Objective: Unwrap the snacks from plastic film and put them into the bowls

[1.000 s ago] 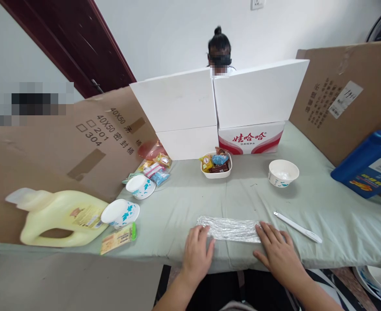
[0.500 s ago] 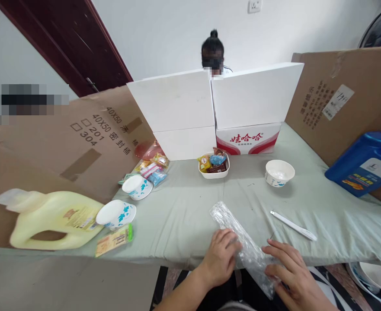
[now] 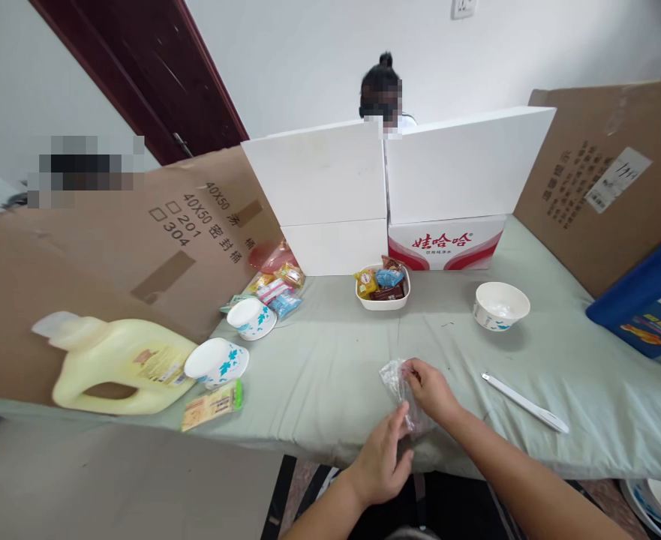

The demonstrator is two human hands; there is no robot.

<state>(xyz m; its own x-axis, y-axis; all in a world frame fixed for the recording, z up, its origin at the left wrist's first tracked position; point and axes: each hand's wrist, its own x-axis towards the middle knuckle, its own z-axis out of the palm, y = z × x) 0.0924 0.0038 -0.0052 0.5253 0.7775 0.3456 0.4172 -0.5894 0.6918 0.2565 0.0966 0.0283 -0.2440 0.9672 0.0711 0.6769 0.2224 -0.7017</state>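
A crinkled clear plastic bag [image 3: 391, 376] lies on the cloth near the table's front edge, partly covered by my hands. My right hand [image 3: 432, 391] reaches over it from the right, thumb and fingers pinched on the plastic. Close by, my left hand [image 3: 380, 459] rests at the bag's near left side, its fingers stretched out with the thumb apart. To the right of them lies a white slim-handled cutter [image 3: 526, 403]. Beyond the bag stands a white tub [image 3: 383, 304] with several wrapped snacks in it.
A white paper bowl [image 3: 502, 304] stands at right, near a blue bottle [image 3: 639, 300]. On the left are two tipped paper bowls [image 3: 217, 361], a yellow jug [image 3: 121, 364], a snack packet [image 3: 211, 406] and several wrapped snacks [image 3: 285, 302]. White boxes [image 3: 330, 180] and cardboard [image 3: 195, 247] stand around.
My right hand has moved up and left to the bag's far part and pinches it. The bag looks shorter and more gathered. My left hand's fingers have straightened. The view has shifted slightly.
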